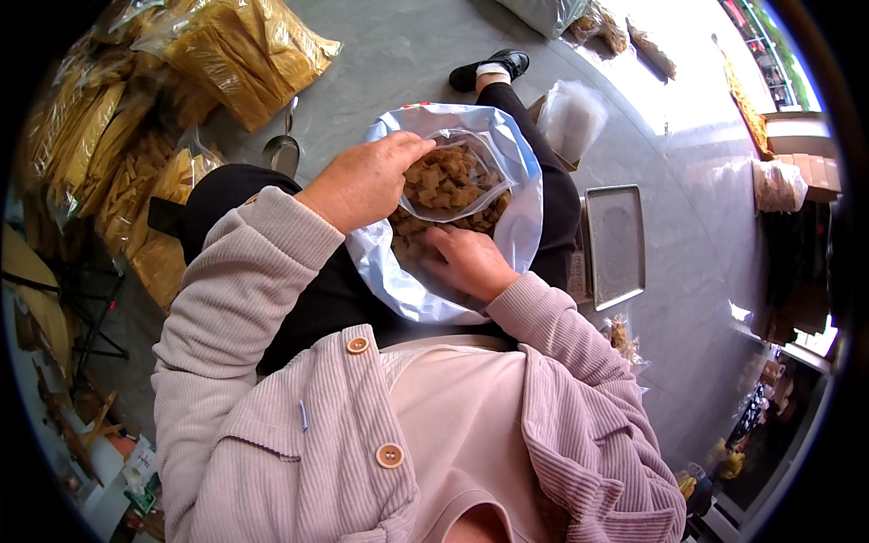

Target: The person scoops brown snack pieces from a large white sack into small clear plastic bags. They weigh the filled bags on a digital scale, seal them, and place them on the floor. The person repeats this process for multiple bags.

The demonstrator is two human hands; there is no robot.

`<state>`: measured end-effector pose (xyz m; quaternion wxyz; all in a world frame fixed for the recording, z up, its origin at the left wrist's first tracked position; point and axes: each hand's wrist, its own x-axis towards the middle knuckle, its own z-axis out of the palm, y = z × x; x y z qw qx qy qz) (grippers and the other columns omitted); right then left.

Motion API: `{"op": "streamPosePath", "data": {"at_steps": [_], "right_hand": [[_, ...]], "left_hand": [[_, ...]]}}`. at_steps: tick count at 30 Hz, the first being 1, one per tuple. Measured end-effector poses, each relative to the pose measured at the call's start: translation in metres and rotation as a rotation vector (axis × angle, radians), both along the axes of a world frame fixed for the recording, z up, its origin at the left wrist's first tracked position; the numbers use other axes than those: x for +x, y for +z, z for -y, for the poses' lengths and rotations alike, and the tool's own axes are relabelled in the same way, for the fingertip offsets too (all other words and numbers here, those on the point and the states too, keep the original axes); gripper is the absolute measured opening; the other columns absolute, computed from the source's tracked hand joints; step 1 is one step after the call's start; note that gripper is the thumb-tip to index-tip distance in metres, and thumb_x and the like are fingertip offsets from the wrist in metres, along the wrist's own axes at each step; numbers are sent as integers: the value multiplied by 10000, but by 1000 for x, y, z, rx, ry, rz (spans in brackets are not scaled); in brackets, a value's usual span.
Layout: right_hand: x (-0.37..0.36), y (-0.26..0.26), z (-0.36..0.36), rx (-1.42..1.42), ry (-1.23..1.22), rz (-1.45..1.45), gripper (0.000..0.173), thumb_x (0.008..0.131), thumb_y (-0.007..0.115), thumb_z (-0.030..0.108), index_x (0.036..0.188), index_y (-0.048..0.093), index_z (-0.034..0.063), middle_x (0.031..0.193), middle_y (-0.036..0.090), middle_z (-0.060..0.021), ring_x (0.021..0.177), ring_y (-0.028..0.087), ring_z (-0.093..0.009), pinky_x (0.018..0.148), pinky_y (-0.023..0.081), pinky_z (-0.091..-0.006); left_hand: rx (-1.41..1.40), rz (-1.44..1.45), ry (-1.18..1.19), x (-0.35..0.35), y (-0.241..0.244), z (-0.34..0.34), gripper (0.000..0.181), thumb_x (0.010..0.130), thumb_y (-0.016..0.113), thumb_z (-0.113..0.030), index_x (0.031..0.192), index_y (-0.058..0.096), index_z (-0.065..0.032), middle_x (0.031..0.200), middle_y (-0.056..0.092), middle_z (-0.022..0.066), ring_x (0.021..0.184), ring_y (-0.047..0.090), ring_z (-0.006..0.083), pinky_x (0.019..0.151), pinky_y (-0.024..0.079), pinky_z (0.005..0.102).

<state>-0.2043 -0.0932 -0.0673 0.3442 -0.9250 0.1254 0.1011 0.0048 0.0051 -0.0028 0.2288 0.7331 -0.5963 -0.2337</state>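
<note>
A large white plastic sack stands wide-mouthed between my legs, with brown cube-shaped chunks inside. Within its mouth is a smaller clear plastic bag, partly filled with the same brown chunks. My left hand pinches the left rim of this clear bag between thumb and fingers. Just below the clear bag, my right hand dips into the loose chunks in the sack. Its fingers are blurred and partly hidden, so I cannot tell whether they hold any.
Clear bags of flat yellow-brown pieces are heaped at left, near a metal scoop. At right are a scale with a metal tray, a box of clear plastic bags and a small filled bag.
</note>
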Motion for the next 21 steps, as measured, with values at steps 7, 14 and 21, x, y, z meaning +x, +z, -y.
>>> {"op": "streamPosePath", "data": {"at_steps": [7, 14, 21], "right_hand": [[-9, -6, 1, -14, 5, 69, 268, 831, 697, 252, 956, 613, 31, 991, 625, -180, 867, 662, -372, 778, 538, -454], [-1, -5, -3, 59, 55, 96, 284, 832, 691, 213, 1021, 615, 15, 995, 638, -176, 845, 664, -364, 762, 536, -436], [1, 61, 7, 1084, -301, -102, 230, 960, 534, 198, 1051, 643, 17, 738, 604, -18, 677, 570, -77, 556, 457, -231]], "left_hand": [[-1, -28, 2, -1, 2, -2, 527, 861, 547, 26, 1382, 504, -41, 1374, 539, 185, 1235, 544, 355, 1039, 454, 404], [3, -10, -3, -1, 2, 0, 530, 861, 555, 25, 1384, 502, -42, 1375, 536, 181, 1232, 544, 358, 1035, 456, 402], [5, -26, 2, -1, 2, -2, 536, 860, 562, 21, 1388, 500, -50, 1376, 534, 184, 1236, 541, 359, 1038, 453, 403]]}}
